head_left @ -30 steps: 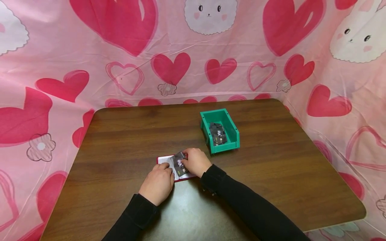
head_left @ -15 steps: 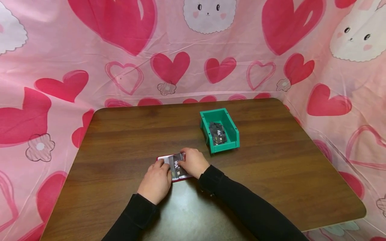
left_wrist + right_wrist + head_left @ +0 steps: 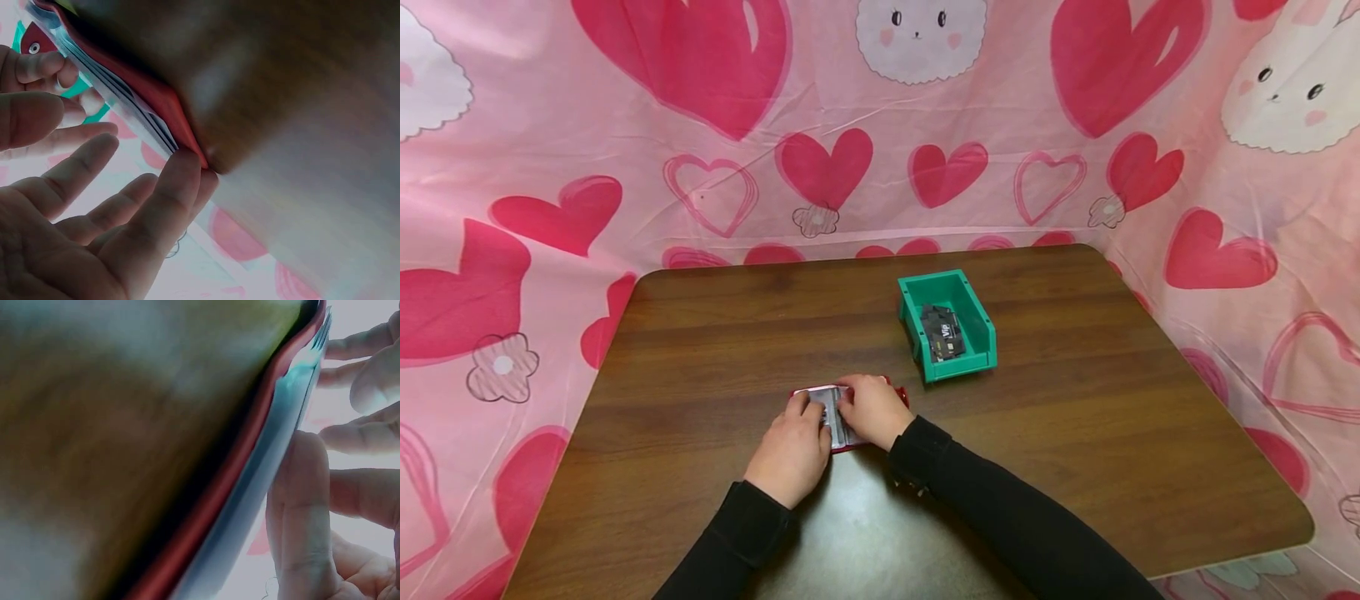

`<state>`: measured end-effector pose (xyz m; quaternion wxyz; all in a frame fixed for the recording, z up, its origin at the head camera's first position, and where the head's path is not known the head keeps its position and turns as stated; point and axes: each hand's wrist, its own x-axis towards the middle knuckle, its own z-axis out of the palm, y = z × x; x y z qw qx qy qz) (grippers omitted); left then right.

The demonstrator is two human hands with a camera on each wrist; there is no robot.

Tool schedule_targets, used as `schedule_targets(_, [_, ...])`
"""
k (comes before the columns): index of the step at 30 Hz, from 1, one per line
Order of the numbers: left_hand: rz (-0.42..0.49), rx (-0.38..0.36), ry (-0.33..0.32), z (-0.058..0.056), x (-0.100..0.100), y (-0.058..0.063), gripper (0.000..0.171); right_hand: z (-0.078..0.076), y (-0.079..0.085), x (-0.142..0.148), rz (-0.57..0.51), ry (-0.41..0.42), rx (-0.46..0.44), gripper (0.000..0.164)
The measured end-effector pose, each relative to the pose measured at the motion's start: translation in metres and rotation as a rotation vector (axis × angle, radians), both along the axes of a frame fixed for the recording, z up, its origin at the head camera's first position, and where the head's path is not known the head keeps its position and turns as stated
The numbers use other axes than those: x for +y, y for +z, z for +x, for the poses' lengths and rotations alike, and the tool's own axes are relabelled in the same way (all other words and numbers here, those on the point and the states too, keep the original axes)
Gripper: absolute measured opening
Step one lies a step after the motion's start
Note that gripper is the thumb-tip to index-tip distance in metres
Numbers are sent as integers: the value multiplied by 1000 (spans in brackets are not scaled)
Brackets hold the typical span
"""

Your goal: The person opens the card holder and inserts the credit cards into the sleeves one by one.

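An opened red card holder (image 3: 811,389) with clear plastic sleeves lies on the table in the head view. My left hand (image 3: 792,454) holds its left half, fingers on the page and thumb at the near edge. The left wrist view shows that thumb against a corner of the red cover (image 3: 178,115). My right hand (image 3: 874,410) touches the inner pages near the fold, thumb against the sleeves (image 3: 250,465) in the right wrist view. Part of a dark card (image 3: 823,414) shows on the left page between the hands; the right hand hides much of the right page.
Beyond my right hand stands a green open-front bin (image 3: 976,321) with several black "Vip" cards (image 3: 943,333) inside. The brown wooden table (image 3: 1112,400) meets a pink heart-patterned cloth (image 3: 955,108) behind it. A red snap strap (image 3: 36,45) sticks out from the holder.
The black card under my right fingers has slid left over the page and is now mostly out of sight. My right hand has shifted slightly left; the left hand has stayed nearly still.
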<state>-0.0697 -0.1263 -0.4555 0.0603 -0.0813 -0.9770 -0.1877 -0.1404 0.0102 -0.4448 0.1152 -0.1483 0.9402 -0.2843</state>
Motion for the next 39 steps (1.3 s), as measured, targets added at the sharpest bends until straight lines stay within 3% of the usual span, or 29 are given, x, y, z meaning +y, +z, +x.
schedule_targets(13, [-17,12,-18,1,2,-2,31,4,2,5,-84,52,-53,35])
schedule_targets(16, [-40,-8,-27,1,3,-3,30,3,3,13,-1,95,15,35])
schedule_targets(21, [-68,-32,-28,0,4,-3,30,4,2,32,309,152,262,37])
schedule_targets(24, [-83,-33,-21,0,4,-3,29,5,0,39,415,161,347,43])
schedule_targets(32, [-98,-45,-19,-1,5,-1,30,9,-7,44,497,208,475,45])
schedule_targets(39, [-96,-34,-23,-1,5,-2,30,8,-8,41,479,220,460,40])
